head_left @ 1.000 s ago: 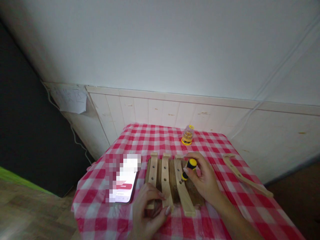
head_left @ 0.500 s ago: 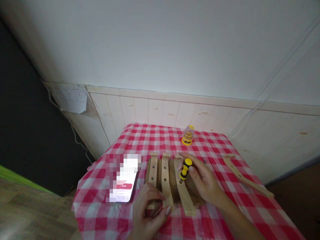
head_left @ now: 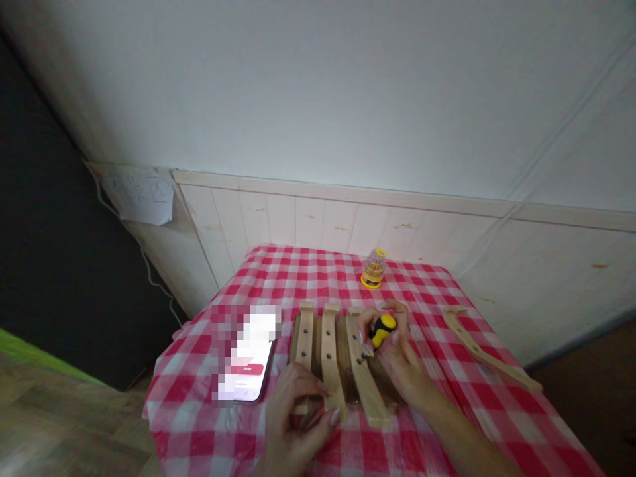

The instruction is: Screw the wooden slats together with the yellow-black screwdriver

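Note:
My right hand (head_left: 401, 361) is closed around a short yellow-and-black screwdriver (head_left: 384, 328). Its handle leans to the right, and the tip is near a screw hole in the right-hand curved wooden slat (head_left: 371, 396); whether they touch I cannot tell. Two more curved slats lie to the left, a middle slat (head_left: 328, 344) and a left slat (head_left: 305, 338), each with dark screws or holes. All three rest across a brown wooden board (head_left: 342, 331). My left hand (head_left: 295, 407) pinches the near end of the middle slat between thumb and fingers.
A lit phone (head_left: 248, 377) lies left of the board. At the back stands a clear, yellow-based bit holder (head_left: 372, 270). One loose curved slat (head_left: 489, 354) lies on the right. A red-and-white checked tablecloth (head_left: 308, 271) covers the table, which meets a panelled wall (head_left: 328, 218).
The screwdriver's handle has tilted to the right, away from the slat. My right fingers have shifted down towards its shaft. My left hand and the slats stay in place.

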A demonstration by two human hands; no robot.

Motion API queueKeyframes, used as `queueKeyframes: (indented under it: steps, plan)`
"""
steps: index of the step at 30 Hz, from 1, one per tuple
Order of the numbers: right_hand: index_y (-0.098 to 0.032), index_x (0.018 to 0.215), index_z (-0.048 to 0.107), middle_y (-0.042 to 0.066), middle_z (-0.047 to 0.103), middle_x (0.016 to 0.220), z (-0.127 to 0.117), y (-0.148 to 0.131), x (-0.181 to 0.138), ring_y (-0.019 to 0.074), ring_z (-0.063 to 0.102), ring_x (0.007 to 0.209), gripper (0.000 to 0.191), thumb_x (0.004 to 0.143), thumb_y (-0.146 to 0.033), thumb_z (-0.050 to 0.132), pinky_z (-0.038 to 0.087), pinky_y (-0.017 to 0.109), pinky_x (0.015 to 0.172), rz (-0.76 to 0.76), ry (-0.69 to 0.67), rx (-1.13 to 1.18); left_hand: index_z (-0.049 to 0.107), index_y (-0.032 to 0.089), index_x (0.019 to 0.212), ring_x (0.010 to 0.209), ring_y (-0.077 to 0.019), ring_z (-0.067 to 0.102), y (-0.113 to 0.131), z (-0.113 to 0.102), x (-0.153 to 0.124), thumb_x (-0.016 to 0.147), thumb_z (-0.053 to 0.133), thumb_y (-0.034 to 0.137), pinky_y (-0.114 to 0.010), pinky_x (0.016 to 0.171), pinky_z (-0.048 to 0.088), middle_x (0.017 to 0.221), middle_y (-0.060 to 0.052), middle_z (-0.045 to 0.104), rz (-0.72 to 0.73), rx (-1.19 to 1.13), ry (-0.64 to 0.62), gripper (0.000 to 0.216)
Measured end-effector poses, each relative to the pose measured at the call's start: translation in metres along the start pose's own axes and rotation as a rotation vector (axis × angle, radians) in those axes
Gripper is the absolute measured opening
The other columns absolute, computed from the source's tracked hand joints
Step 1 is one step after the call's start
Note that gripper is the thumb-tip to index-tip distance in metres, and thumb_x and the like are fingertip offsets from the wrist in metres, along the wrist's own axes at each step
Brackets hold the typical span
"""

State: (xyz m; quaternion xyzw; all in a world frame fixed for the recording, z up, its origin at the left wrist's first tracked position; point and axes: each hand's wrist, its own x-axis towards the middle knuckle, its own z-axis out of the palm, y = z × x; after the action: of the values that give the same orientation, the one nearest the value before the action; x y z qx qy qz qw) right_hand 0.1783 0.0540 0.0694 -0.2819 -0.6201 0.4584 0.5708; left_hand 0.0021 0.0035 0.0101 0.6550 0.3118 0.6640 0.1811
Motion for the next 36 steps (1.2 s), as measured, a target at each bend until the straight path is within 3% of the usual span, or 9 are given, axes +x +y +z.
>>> queueKeyframes:
  steps: [3,6,12,16,22,30,36]
  plan:
    - [-0.031,0.102,0.049,0.002,0.066,0.092,0.0,-0.003,0.001,0.0199,0.063,0.078,0.025,0.101,-0.056,0.048,0.055,0.036,0.072,-0.017,0.01,0.063,0.064,0.024,0.095,0.074,-0.0181,0.063,0.0,0.0,0.0,0.095,0.07,0.038,-0.028,0.065,0.05,0.079,-0.001,0.066,-0.005,-0.003,-0.005,0.016]
    - [-0.028,0.099,0.056,0.005,0.065,0.098,-0.006,-0.006,0.001,0.0203,0.062,0.083,0.025,0.101,-0.052,0.051,0.053,0.037,0.076,-0.039,0.001,0.008,0.063,0.024,0.095,0.073,-0.0178,0.062,-0.001,0.0,0.0,0.095,0.069,0.039,-0.028,0.065,0.05,0.078,-0.001,0.066,-0.003,-0.006,-0.001,0.016]
    - [-0.025,0.097,0.063,0.005,0.063,0.082,-0.008,-0.003,0.001,0.022,0.061,0.079,0.037,0.104,-0.054,0.042,0.052,0.037,0.071,0.127,-0.016,0.2,0.063,0.024,0.097,0.074,-0.0182,0.063,-0.003,0.001,-0.001,0.094,0.071,0.038,-0.027,0.064,0.049,0.08,-0.001,0.067,0.014,-0.007,0.001,0.016]
    - [-0.026,0.1,0.061,0.003,0.059,0.077,-0.001,0.001,-0.002,0.0219,0.058,0.074,0.042,0.1,-0.063,0.04,0.051,0.035,0.064,0.12,-0.05,0.319,0.063,0.024,0.096,0.074,-0.0181,0.063,-0.002,0.001,-0.001,0.095,0.07,0.039,-0.028,0.065,0.05,0.078,0.0,0.066,0.011,-0.007,0.003,0.016]
    - [-0.03,0.099,0.055,-0.003,0.053,0.075,0.005,0.001,-0.005,0.0163,0.049,0.066,0.03,0.094,-0.059,0.06,0.047,0.03,0.063,0.04,0.035,0.224,0.063,0.024,0.097,0.075,-0.019,0.063,-0.001,0.0,-0.002,0.095,0.07,0.038,-0.029,0.065,0.05,0.078,-0.001,0.066,-0.014,0.004,0.002,0.016]
    - [-0.024,0.078,0.058,0.002,0.059,0.071,0.001,-0.011,0.007,0.0199,0.057,0.067,0.044,0.097,-0.063,0.05,0.05,0.033,0.061,0.14,0.098,0.219,0.064,0.025,0.096,0.075,-0.0193,0.063,-0.001,0.0,-0.004,0.094,0.071,0.038,-0.029,0.065,0.05,0.079,-0.001,0.067,-0.02,0.004,0.003,0.016]
    - [-0.028,0.096,0.057,-0.001,0.056,0.07,0.007,-0.013,0.004,0.0202,0.055,0.065,0.051,0.088,-0.078,0.049,0.049,0.032,0.057,0.105,0.041,0.267,0.063,0.025,0.095,0.074,-0.0181,0.063,0.0,0.0,-0.002,0.095,0.07,0.039,-0.028,0.066,0.052,0.08,-0.001,0.067,-0.021,-0.007,0.011,0.016]
